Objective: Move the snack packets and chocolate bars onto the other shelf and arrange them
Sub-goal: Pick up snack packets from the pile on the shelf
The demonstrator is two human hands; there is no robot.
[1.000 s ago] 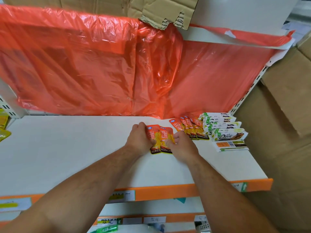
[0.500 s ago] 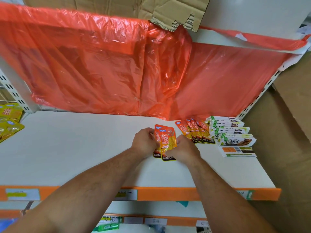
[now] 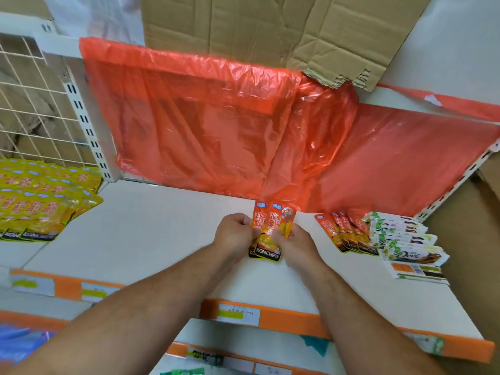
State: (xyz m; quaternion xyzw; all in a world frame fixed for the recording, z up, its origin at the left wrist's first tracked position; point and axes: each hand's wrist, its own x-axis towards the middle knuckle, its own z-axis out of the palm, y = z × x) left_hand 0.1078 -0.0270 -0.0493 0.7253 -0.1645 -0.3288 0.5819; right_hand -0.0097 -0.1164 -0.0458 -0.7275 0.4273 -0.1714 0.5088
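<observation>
Head view: both hands hold orange snack packets point(image 3: 272, 226) over the white shelf point(image 3: 151, 228).
Left hand point(image 3: 234, 230) and right hand point(image 3: 295, 243) grip them, fingers curled; more packets point(image 3: 347, 232) and chocolate bars point(image 3: 405, 239) lie rightward.

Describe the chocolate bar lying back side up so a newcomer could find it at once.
Take the white shelf under the red plastic sheet and follow it to its right end, where chocolate bars lie in a row beside orange snack packets. The bar nearest the front edge is the one: it alone shows a barcode and an orange label, not a green-and-white front.
</observation>
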